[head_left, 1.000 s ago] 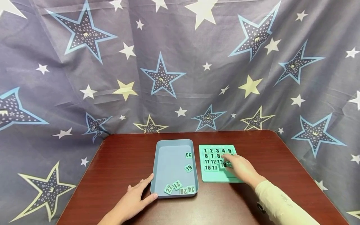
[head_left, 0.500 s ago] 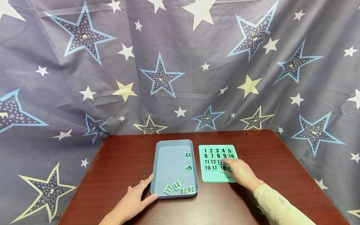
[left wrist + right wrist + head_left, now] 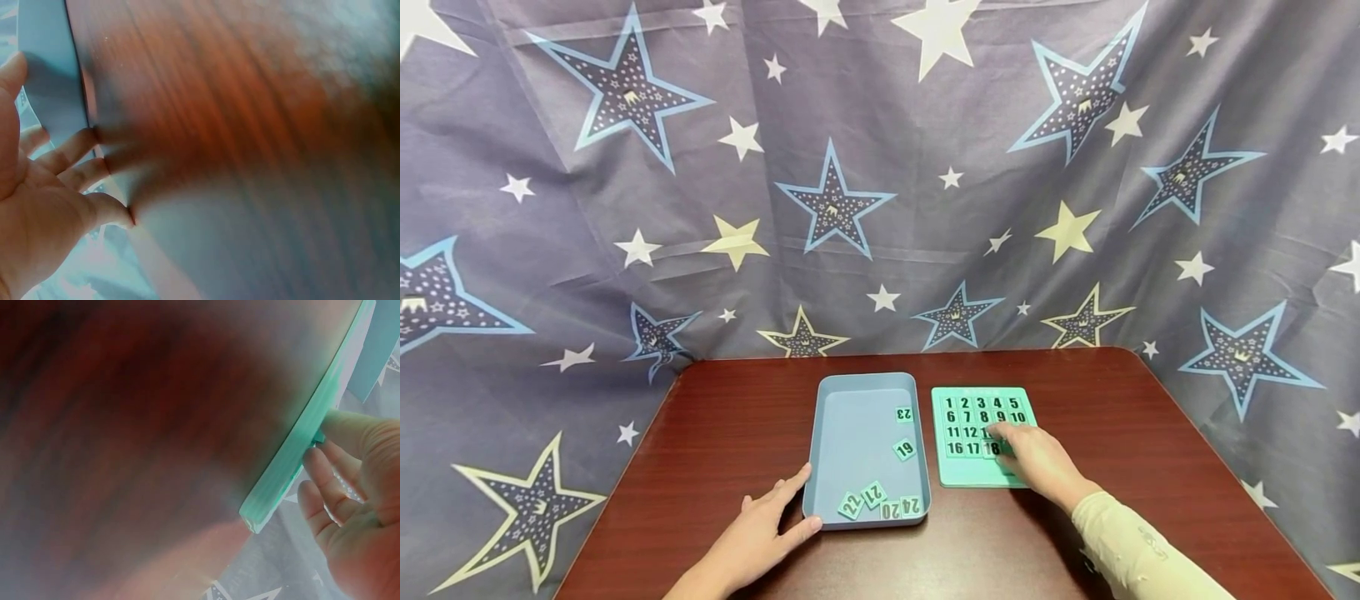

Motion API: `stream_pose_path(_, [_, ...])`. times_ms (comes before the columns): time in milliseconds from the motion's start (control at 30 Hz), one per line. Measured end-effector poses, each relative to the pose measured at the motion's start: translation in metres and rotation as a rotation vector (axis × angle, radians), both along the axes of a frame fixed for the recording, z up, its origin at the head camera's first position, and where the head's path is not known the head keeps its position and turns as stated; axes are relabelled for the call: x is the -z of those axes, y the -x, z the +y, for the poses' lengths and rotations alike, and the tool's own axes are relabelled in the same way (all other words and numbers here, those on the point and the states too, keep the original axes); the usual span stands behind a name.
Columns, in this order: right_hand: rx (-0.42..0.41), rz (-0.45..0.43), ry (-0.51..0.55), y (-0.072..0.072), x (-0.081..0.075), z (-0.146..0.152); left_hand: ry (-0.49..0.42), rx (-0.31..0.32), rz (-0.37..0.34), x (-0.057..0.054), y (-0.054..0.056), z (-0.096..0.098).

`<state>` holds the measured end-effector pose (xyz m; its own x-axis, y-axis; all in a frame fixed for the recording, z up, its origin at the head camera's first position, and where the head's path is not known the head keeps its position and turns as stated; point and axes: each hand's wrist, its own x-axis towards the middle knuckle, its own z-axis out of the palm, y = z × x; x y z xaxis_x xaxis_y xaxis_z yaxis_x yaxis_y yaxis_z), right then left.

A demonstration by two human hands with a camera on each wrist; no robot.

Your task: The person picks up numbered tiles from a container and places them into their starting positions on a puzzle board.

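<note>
My right hand (image 3: 1043,462) is over a mint-green number board (image 3: 973,478). Its thumb and fingertips pinch the number tile marked 18 (image 3: 991,449), which sits in the fourth row beside 17. In the right wrist view a bit of the green tile (image 3: 320,436) shows between thumb and fingers, against the board's face. The fingers cover part of the third row and the spot right of 18. My left hand (image 3: 758,533) rests at the near left corner of a blue-grey tray (image 3: 857,450), fingers fairly straight, thumb and a fingertip touching its rim.
Inside the tray lie loose tiles: 23 (image 3: 903,414), 19 (image 3: 904,449), 22 (image 3: 851,505), 21 (image 3: 873,494), 20 (image 3: 890,510) and 24 (image 3: 910,506). Tray and board stand side by side on a reddish-brown table (image 3: 745,417). A star-patterned curtain (image 3: 880,250) hangs behind it.
My right hand has carried tile 18 slightly left and down, from tilted above the board to lying in line beside 17. The left hand and the tray have stayed put.
</note>
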<state>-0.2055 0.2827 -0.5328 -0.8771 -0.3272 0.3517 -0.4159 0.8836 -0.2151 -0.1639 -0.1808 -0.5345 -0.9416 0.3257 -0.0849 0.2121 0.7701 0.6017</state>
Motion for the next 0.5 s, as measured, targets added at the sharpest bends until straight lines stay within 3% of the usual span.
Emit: stream_pose_path(500, [0.025, 0.009, 0.006, 0.0031, 0.0027, -0.0033, -0.001, 0.004, 0.006, 0.0001, -0.0007, 0.0003])
